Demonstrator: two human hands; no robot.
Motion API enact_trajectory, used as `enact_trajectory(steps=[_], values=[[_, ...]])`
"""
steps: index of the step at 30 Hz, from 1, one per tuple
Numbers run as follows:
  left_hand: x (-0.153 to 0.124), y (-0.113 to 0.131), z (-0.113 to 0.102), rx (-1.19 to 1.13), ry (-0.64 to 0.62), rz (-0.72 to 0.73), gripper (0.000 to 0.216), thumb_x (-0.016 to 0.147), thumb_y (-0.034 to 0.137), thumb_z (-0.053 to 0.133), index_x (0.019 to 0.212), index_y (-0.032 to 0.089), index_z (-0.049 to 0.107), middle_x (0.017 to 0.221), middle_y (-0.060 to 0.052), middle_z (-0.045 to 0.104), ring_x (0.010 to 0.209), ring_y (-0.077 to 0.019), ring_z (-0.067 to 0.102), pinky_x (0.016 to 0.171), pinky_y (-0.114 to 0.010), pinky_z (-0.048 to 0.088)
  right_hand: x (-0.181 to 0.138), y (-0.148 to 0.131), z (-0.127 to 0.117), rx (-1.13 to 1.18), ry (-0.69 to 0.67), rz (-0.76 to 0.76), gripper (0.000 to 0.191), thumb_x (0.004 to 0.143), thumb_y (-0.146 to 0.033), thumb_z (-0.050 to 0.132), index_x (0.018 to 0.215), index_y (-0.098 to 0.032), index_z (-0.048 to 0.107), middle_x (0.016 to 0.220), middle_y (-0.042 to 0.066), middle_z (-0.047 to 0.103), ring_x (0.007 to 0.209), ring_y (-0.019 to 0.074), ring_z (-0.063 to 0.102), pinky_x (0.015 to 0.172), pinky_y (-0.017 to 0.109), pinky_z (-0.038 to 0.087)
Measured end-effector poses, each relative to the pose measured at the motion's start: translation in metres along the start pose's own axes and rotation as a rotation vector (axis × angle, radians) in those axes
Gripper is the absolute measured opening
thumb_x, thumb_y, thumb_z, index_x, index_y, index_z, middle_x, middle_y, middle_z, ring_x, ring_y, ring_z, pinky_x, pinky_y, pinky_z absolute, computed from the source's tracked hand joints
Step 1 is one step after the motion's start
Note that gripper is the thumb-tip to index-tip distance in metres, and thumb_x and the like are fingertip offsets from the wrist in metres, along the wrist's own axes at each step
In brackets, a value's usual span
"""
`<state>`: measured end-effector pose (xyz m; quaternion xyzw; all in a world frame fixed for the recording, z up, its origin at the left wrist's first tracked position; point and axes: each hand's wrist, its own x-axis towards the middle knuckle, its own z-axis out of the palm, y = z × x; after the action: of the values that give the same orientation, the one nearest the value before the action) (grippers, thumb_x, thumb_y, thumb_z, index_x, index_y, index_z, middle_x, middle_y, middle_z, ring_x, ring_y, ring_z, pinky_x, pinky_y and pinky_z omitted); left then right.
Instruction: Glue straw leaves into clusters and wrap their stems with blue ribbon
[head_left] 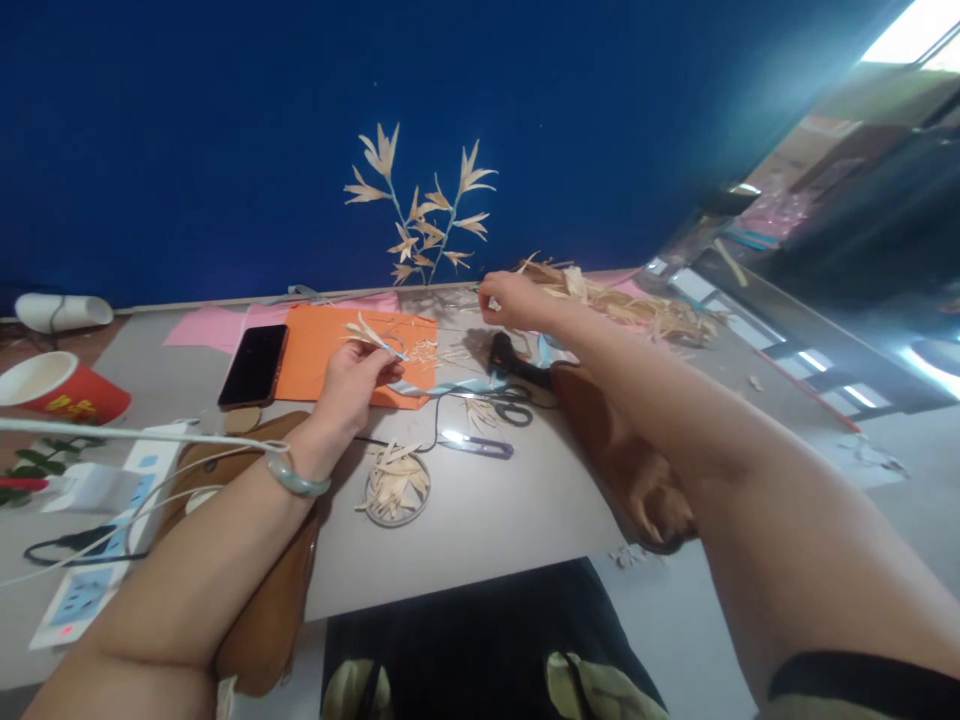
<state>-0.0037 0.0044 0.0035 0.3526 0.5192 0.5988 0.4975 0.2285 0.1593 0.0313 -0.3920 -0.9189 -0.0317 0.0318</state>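
Observation:
My left hand (352,385) is closed in a pinch on a small sprig of pale straw leaves (365,332) with a light blue ribbon (450,386) trailing from it. It hovers over an orange sheet (315,350). My right hand (510,300) reaches farther back, fingers pinched together beside a heap of straw strips (637,305); what it holds is too small to make out. A finished straw-leaf branch (424,215) stands against the blue wall.
On the grey table lie a black phone (253,365), scissors (502,405), a black glue gun (514,362), a round dish of cut leaves (396,487), pink paper (210,328), a red paper cup (56,388), a power strip (97,540) with cables, and brown bags (630,465).

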Motion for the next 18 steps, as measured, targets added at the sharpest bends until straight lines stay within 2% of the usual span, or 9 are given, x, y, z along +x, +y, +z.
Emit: enact_trajectory(steps=[2,5,7,9,12,15,18], values=[[0.001,0.0,-0.001,-0.015,-0.01,0.003,0.019,0.059,0.022,0.068,0.074,0.012,0.062,0.064,0.0,0.065,0.058,-0.011,0.062,0.064,-0.025,0.052,-0.013,-0.016,-0.008,0.181,0.192,-0.056,0.012,0.07,-0.015,0.055,0.078,-0.013,0.064,0.087,0.009,0.064,0.076,0.0164,0.055,0.069,0.025,0.038],[0.003,0.0,-0.002,-0.02,0.0,-0.015,0.019,0.057,0.02,0.068,0.073,0.012,0.062,0.062,-0.001,0.065,0.056,-0.0113,0.061,0.06,-0.024,0.051,-0.036,-0.052,-0.018,0.478,0.242,-0.015,0.012,0.073,-0.017,0.052,0.081,-0.014,0.059,0.072,0.002,0.061,0.06,0.0115,0.049,0.059,0.023,0.036],[0.004,-0.001,-0.003,-0.02,-0.013,-0.01,0.019,0.058,0.021,0.068,0.073,0.012,0.063,0.061,-0.001,0.065,0.056,-0.0112,0.061,0.059,-0.024,0.051,-0.051,-0.082,-0.022,0.624,0.18,-0.035,0.008,0.075,-0.018,0.052,0.08,-0.014,0.057,0.068,0.001,0.06,0.058,0.0103,0.046,0.057,0.022,0.036],[0.005,-0.003,-0.003,-0.023,-0.017,0.004,0.018,0.058,0.022,0.067,0.073,0.013,0.063,0.062,-0.001,0.065,0.056,-0.0107,0.061,0.06,-0.023,0.05,-0.065,-0.113,-0.022,0.699,0.04,-0.157,0.005,0.074,-0.014,0.053,0.075,-0.015,0.057,0.068,0.0,0.06,0.06,0.0098,0.047,0.059,0.022,0.037],[0.006,-0.005,-0.004,-0.037,0.011,0.022,0.016,0.058,0.022,0.067,0.07,0.013,0.062,0.063,-0.001,0.065,0.056,-0.0105,0.061,0.061,-0.024,0.051,-0.079,-0.154,-0.012,0.684,-0.142,-0.339,0.008,0.074,-0.01,0.055,0.075,-0.016,0.06,0.067,-0.002,0.06,0.06,0.0093,0.049,0.061,0.021,0.038],[0.006,-0.005,-0.004,-0.058,0.017,0.034,0.014,0.058,0.021,0.067,0.069,0.014,0.06,0.061,0.0,0.064,0.056,-0.0111,0.061,0.062,-0.025,0.051,-0.085,-0.179,0.007,0.615,-0.191,-0.393,0.007,0.077,-0.011,0.058,0.077,-0.015,0.063,0.076,0.002,0.062,0.066,0.0108,0.053,0.064,0.022,0.04],[0.005,-0.004,-0.003,-0.067,0.018,0.035,0.013,0.059,0.02,0.066,0.068,0.014,0.059,0.06,0.0,0.064,0.056,-0.0113,0.061,0.062,-0.026,0.051,-0.084,-0.188,0.021,0.557,-0.143,-0.395,0.009,0.08,-0.015,0.058,0.085,-0.015,0.066,0.088,0.006,0.061,0.074,0.0132,0.055,0.069,0.024,0.043]])
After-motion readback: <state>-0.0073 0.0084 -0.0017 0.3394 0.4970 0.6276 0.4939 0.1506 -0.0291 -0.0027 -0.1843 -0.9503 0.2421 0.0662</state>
